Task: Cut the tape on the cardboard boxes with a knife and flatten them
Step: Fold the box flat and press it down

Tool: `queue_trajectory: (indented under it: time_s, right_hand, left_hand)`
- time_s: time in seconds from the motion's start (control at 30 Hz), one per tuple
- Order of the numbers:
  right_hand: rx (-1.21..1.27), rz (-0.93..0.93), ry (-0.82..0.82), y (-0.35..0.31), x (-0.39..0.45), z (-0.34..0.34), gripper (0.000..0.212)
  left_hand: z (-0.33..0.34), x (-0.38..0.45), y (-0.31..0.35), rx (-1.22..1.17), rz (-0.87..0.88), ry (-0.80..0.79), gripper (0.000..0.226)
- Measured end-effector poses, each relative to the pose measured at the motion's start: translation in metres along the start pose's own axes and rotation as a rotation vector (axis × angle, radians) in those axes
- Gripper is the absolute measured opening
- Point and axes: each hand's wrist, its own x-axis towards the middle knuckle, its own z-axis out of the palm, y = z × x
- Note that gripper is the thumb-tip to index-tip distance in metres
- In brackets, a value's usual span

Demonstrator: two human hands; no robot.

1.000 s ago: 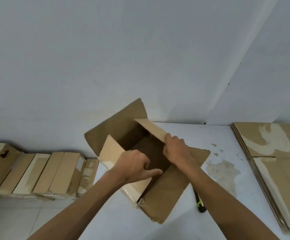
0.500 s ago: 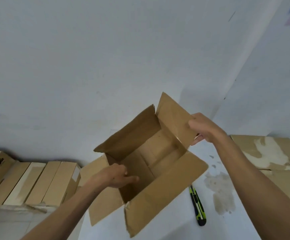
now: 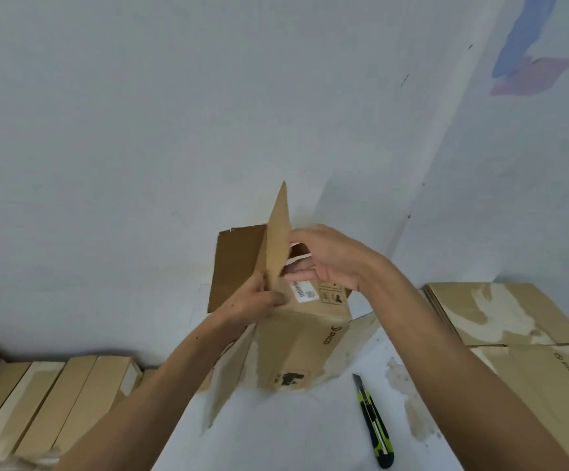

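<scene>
box: brown cardboard box (image 3: 296,338) stands on the white tabletop (image 3: 293,436), flaps open
left hand (image 3: 255,300): pinches an upright flap
right hand (image 3: 330,256): fingers extended, touching the flap
knife: green-black utility knife (image 3: 374,426) lies right of box

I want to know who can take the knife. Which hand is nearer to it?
Probably the right, though neither is close. The knife lies on the table, low in view. The right hand and the left hand are both up at the box, with the left across it from the knife.
</scene>
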Motion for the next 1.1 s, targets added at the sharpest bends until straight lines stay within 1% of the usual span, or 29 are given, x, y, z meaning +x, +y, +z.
queue_trajectory:
  time_s: [0.03,0.1,0.13,0.17,0.2,0.23,0.27,0.3,0.37,0.4,0.47,0.53,0.67,0.7,0.77,0.87,0.9,0.93,1.0,1.07,1.1]
  right_hand:
    - [-0.054,-0.033,0.049,0.007,-0.001,-0.005,0.036]
    - [-0.358,-0.09,0.25,0.03,0.0,-0.018,0.043]
    - [-0.533,-0.092,0.358,0.044,0.001,-0.026,0.045]
    - [-0.667,-0.07,0.429,0.061,0.003,-0.034,0.045]
    - [-0.758,-0.026,0.45,0.078,0.005,-0.041,0.045]
    - [-0.831,0.028,0.432,0.094,0.008,-0.048,0.044]
    - [-0.882,0.081,0.395,0.105,0.009,-0.051,0.044]
    - [-0.903,0.127,0.36,0.112,0.011,-0.054,0.047]
    - [-0.839,0.218,0.275,0.117,0.012,-0.053,0.054]
    - [-0.767,0.261,0.215,0.117,0.012,-0.052,0.055]
    - [-0.596,0.33,0.086,0.117,0.011,-0.046,0.053]
    - [-0.43,0.374,0.0,0.125,0.015,-0.04,0.058]
    - [-0.242,0.404,-0.048,0.154,0.028,-0.027,0.083]
    - [-0.193,0.397,-0.049,0.158,0.03,-0.026,0.085]
    - [-0.11,0.386,0.019,0.162,0.033,-0.023,0.084]
    - [-0.045,0.385,0.115,0.17,0.039,-0.021,0.101]
    - [-0.033,0.382,0.156,0.171,0.038,-0.019,0.102]
    - [-0.013,0.368,0.213,0.172,0.036,-0.017,0.095]
    - [0.127,0.309,0.378,0.176,0.032,-0.015,0.071]
    - [0.288,0.201,0.533,0.181,0.031,-0.018,0.061]
    - [0.343,0.142,0.58,0.181,0.03,-0.021,0.055]
  left_hand:
    - [-0.003,0.0,-0.005,-0.058,-0.018,0.036,0.045]
    - [-0.011,-0.004,-0.013,-0.148,-0.072,0.106,0.038]
    - [-0.016,-0.005,-0.019,-0.18,-0.076,0.143,0.039]
    - [-0.021,-0.006,-0.024,-0.21,-0.083,0.16,0.048]
    - [-0.027,-0.003,-0.032,-0.217,-0.076,0.19,0.064]
    - [-0.031,-0.001,-0.039,-0.224,-0.078,0.217,0.08]
    - [-0.035,0.002,-0.044,-0.231,-0.079,0.24,0.085]
    - [-0.037,0.002,-0.044,-0.229,-0.083,0.264,0.077]
    - [-0.038,0.0,-0.04,-0.209,-0.073,0.311,0.047]
    - [-0.039,0.002,-0.04,-0.191,-0.069,0.344,0.042]
    - [-0.041,0.008,-0.041,-0.169,-0.063,0.381,0.04]
    - [-0.041,0.009,-0.04,-0.156,-0.052,0.396,0.039]
    - [-0.043,0.011,-0.043,-0.134,-0.07,0.403,0.045]
    - [-0.043,0.013,-0.044,-0.139,-0.065,0.399,0.044]
    - [-0.044,0.013,-0.045,-0.133,-0.061,0.4,0.041]
    - [-0.047,0.012,-0.044,-0.113,-0.052,0.429,0.033]
    - [-0.049,0.012,-0.044,-0.094,-0.037,0.449,0.036]
    - [-0.051,0.011,-0.044,-0.056,-0.032,0.484,0.045]
    - [-0.056,0.009,-0.043,0.039,-0.029,0.583,0.065]
    - [-0.059,0.003,-0.038,0.136,-0.004,0.727,0.071]
    - [-0.061,0.001,-0.035,0.194,0.044,0.801,0.075]
